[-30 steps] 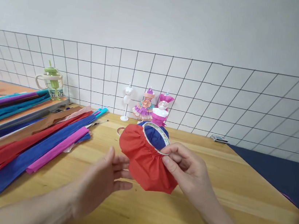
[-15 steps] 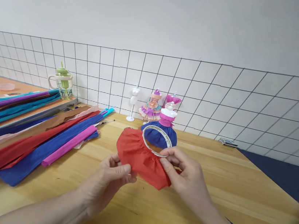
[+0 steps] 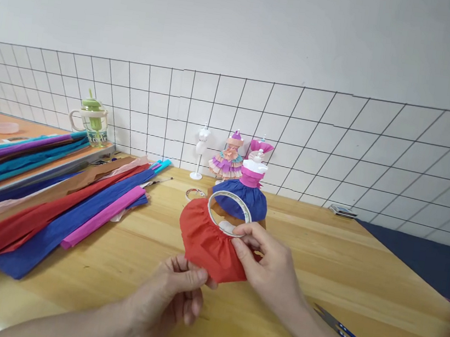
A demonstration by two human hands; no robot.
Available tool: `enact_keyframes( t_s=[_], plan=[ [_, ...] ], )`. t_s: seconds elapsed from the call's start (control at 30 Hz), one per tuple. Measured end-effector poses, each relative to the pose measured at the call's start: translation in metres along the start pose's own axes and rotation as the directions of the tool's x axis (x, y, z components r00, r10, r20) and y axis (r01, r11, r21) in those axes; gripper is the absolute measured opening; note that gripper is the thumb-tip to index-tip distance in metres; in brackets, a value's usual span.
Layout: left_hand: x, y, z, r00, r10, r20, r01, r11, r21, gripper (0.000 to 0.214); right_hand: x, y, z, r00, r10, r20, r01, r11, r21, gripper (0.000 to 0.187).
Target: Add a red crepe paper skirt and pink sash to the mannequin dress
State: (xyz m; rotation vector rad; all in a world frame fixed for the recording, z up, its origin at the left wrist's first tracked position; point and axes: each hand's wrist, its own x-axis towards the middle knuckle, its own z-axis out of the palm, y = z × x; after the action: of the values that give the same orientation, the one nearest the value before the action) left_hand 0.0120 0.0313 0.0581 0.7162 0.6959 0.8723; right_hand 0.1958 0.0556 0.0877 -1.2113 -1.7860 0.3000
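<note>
- Fingers of the right hand are clamped on the white ring and the red gathered piece fixed around it, right at the piece's right-hand edge!
- Down at the red piece's lower hem, the left hand has its thumb and forefinger together on the edge, other fingers curled below.
- And the red piece itself? Up over the table, tilted, its folds fanning out below the ring.
- Just behind the red piece, a dress form with a blue skirt and pink bodice, partly seen through the ring.
- Farther behind the red piece, a ruffled dress form and a bare white form line up near the wall.
- Close behind the red piece's left edge, a small ring lies on the table.
- Well left of the red piece, long coloured strips are spread out, a green-lidded cup beyond.
- Off to the red piece's lower right, blue-handled snips, beside the right forearm!
</note>
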Motion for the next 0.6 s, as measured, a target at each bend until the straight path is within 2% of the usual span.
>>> enact_keyframes(
  t_s=[0.1,0.23,0.3,0.47,0.53,0.6],
  plan=[
    [0.001,-0.001,0.002,0.998,0.034,-0.061,-0.035,0.999,-0.006,0.032,-0.001,0.001,0.0,1.0,0.005,-0.026,-0.005,1.0,-0.002,0.01],
    [-0.002,-0.002,0.005,0.997,0.041,0.067,-0.034,0.994,-0.105,0.043,-0.001,0.002,0.001,1.0,-0.001,-0.031,0.0,1.0,-0.016,0.011],
    [-0.005,-0.004,0.008,0.994,0.047,0.094,-0.03,0.984,-0.176,0.044,-0.002,0.002,0.003,1.0,-0.018,-0.025,0.018,0.999,-0.031,0.01],
    [-0.004,-0.009,0.011,0.996,0.054,-0.077,-0.07,0.973,-0.22,0.032,-0.002,0.001,0.007,0.994,-0.089,-0.061,0.085,0.994,-0.061,0.009],
    [0.0,-0.011,0.007,0.991,0.03,-0.128,-0.055,0.978,-0.199,0.031,-0.003,0.0,0.007,0.996,-0.059,-0.059,0.058,0.998,-0.032,0.008],
    [0.003,-0.012,0.003,0.993,0.01,-0.122,-0.031,0.985,-0.172,0.03,-0.003,-0.001,0.008,0.999,-0.006,-0.043,0.007,1.0,0.023,0.009]
  ],
)
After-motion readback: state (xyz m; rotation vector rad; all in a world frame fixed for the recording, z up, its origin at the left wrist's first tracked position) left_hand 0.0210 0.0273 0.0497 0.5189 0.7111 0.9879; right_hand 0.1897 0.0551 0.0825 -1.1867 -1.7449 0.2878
